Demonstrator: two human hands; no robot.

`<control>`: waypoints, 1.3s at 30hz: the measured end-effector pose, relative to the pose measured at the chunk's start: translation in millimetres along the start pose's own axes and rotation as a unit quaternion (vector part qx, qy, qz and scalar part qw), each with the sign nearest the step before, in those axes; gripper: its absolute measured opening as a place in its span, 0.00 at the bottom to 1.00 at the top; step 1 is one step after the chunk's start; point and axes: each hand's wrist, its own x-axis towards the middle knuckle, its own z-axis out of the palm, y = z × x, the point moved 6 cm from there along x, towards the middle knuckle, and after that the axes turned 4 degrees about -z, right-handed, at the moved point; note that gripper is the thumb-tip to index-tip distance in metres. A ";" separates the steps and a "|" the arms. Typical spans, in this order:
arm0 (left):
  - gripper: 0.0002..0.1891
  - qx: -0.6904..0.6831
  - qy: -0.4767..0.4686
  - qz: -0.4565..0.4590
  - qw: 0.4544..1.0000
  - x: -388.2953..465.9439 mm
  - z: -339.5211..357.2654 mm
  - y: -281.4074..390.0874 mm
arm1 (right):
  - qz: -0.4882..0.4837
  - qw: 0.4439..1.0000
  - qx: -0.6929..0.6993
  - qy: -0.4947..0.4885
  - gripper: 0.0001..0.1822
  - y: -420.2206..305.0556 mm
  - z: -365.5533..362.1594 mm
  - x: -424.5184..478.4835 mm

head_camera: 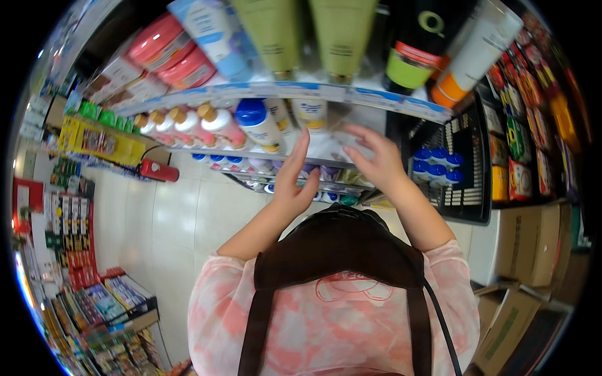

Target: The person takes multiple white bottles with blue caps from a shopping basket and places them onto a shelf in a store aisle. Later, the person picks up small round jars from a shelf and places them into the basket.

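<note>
Both of my hands are raised in front of a store shelf (pixel 334 146) of toiletry bottles. My left hand (pixel 296 181) has its fingers pointing up and its thumb apart, with nothing in it. Just beyond its fingertips stands a white-and-yellow bottle (pixel 310 115). My right hand (pixel 378 157) is spread over the bare right part of that shelf and is also empty. Left of my hands are a white bottle with a blue cap (pixel 258 124) and a row of pink-and-white bottles with gold caps (pixel 211 124).
Above, an upper shelf edge (pixel 282 89) with price labels carries green tubes (pixel 341 42) and pink jars (pixel 162 44). At right sits a black basket (pixel 463 202) holding blue-capped bottles (pixel 437 164). Cardboard boxes (pixel 529 249) stand behind it. A red cylinder (pixel 160 170) juts out at left.
</note>
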 end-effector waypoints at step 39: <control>0.40 -0.068 -0.430 -0.395 0.809 27.9 434.6 -14.9 | 0.376 0.842 -0.360 -0.142 0.35 231.0 -244.1 -180.6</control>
